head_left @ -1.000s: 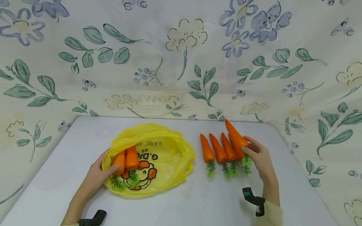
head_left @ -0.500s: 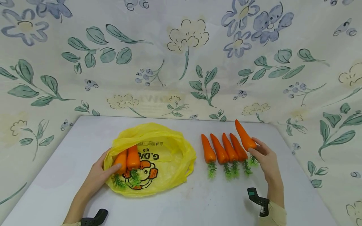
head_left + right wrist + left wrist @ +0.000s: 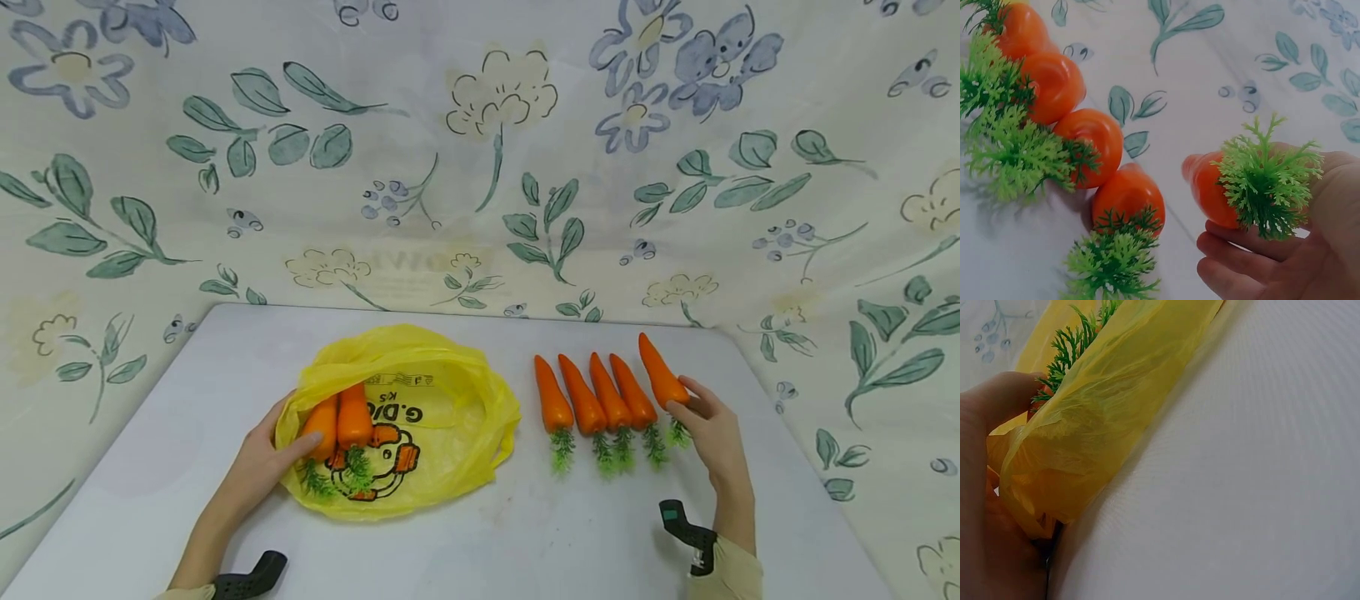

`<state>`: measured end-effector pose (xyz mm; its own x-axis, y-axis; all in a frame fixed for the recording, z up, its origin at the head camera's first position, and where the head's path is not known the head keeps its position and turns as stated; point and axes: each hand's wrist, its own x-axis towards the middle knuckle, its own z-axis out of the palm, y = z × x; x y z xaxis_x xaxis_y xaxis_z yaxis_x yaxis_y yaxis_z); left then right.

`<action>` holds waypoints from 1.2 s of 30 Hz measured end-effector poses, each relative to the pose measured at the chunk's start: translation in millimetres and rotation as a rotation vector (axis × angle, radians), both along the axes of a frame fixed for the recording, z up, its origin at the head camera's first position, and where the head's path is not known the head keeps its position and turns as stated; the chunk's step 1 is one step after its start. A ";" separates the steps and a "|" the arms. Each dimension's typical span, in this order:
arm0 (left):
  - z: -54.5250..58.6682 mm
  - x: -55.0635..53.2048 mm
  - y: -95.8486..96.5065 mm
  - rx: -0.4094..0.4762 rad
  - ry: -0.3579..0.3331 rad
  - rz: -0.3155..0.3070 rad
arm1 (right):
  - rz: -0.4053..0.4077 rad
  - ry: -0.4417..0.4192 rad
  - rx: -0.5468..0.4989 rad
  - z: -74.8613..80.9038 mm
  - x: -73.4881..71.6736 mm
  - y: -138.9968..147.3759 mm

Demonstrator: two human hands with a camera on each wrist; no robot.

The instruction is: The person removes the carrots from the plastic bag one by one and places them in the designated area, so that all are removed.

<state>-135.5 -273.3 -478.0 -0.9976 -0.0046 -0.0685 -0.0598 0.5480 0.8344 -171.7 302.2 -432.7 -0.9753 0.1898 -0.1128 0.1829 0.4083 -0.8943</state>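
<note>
A yellow plastic bag lies on its side with its mouth facing the front, two toy carrots with green plastic tops inside. My left hand grips the bag's left edge, its thumb over the outer carrot and its fingers hidden behind the plastic. In the left wrist view the thumb lies next to green fronds. My right hand holds another toy carrot near its leafy end, tip pointing away, right of a row of several carrots. In the right wrist view, the fingers curl beneath this carrot.
Both hands work over a white table. A floral cloth rises behind it and along its sides. The row of carrots lies side by side, leafy ends to the front, right of the bag.
My right hand has moved right with its carrot, away from the row, and the carrot has come lower. My left hand stays at the bag.
</note>
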 end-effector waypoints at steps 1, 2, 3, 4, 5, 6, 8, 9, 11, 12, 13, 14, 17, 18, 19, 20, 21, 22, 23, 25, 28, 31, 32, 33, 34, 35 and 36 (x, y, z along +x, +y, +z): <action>0.1 -0.2 0.0 0.000 -0.003 0.001 | 0.004 -0.003 -0.001 -0.6 0.0 0.4; 0.2 -0.4 0.0 -0.001 -0.006 0.002 | 0.006 -0.005 -0.002 -1.2 -0.1 0.9; 0.1 -0.6 0.0 -0.001 -0.007 0.002 | 0.008 -0.008 -0.003 -1.9 -0.1 1.4; 0.1 -0.7 -0.1 -0.001 -0.008 0.002 | 0.007 -0.011 -0.004 -2.5 -0.2 2.0; 0.0 -0.8 -0.2 0.000 -0.009 0.002 | 0.005 -0.016 -0.002 -3.2 -0.2 2.6; -0.1 -0.8 -0.3 0.001 -0.010 0.001 | 0.001 -0.019 -0.001 -3.8 -0.3 3.4; -0.6 -0.6 -0.4 0.000 -0.010 0.002 | -0.007 -0.026 0.002 -5.1 -0.4 5.0; -0.9 -0.6 -0.6 0.001 -0.011 0.001 | -0.012 -0.030 0.004 -5.8 -0.4 5.8; -1.2 -0.6 -0.8 0.000 -0.011 0.001 | -0.019 -0.038 0.004 -7.4 -0.5 7.2; -1.2 -0.6 -0.9 -0.002 -0.011 0.002 | -0.021 -0.040 0.003 -8.3 -0.5 7.7; -1.3 -0.6 -1.1 -0.004 -0.011 0.002 | -0.020 -0.042 0.007 -9.4 -0.5 8.2; -1.3 -0.7 -1.2 -0.004 -0.010 0.001 | -0.020 -0.046 0.018 -10.6 -0.8 8.6; -1.1 -1.0 -1.4 -0.004 -0.006 0.000 | 0.001 -0.059 0.096 -14.9 -1.7 9.1; -1.0 -1.0 -1.4 -0.003 -0.006 0.000 | 0.016 -0.066 0.130 -16.3 -2.1 8.9; -0.9 -1.0 -1.4 -0.002 -0.005 -0.001 | 0.032 -0.070 0.167 -17.6 -2.7 8.5; -0.8 -1.0 -1.4 0.000 -0.005 -0.002 | 0.047 -0.075 0.196 -18.5 -3.5 7.8; -0.7 -0.9 -1.4 0.001 -0.005 -0.002 | 0.062 -0.077 0.218 -19.4 -4.1 7.1; -0.7 -0.8 -1.3 0.003 -0.006 -0.003 | 0.075 -0.078 0.231 -19.9 -4.7 6.2; -0.5 -0.7 -1.3 0.004 -0.006 -0.003 | 0.086 -0.079 0.239 -19.9 -5.2 5.1; -0.1 -0.5 -1.0 0.003 -0.007 -0.003 | 0.096 -0.083 0.247 -19.4 -5.6 3.0; 0.9 -0.7 -0.3 0.001 -0.012 0.000 | 0.100 -0.094 0.257 -18.2 -5.5 0.9; 1.8 -0.9 0.3 -0.004 -0.017 0.003 | 0.102 -0.104 0.267 -17.5 -5.0 0.2; 1.9 -1.0 0.3 -0.004 -0.016 0.003 | 0.103 -0.105 0.270 -17.5 -5.0 0.3; 1.7 -1.0 0.2 -0.004 -0.015 0.002 | 0.103 -0.104 0.270 -17.5 -4.8 0.5; 1.3 -1.1 0.0 -0.004 -0.013 0.001 | 0.103 -0.102 0.269 -17.9 -4.6 0.9; 1.2 -1.1 -0.1 -0.002 -0.011 0.000 | 0.103 -0.100 0.269 -18.2 -4.4 1.3; 1.0 -1.0 -0.1 0.000 -0.008 -0.001 | 0.103 -0.097 0.268 -18.8 -4.4 1.9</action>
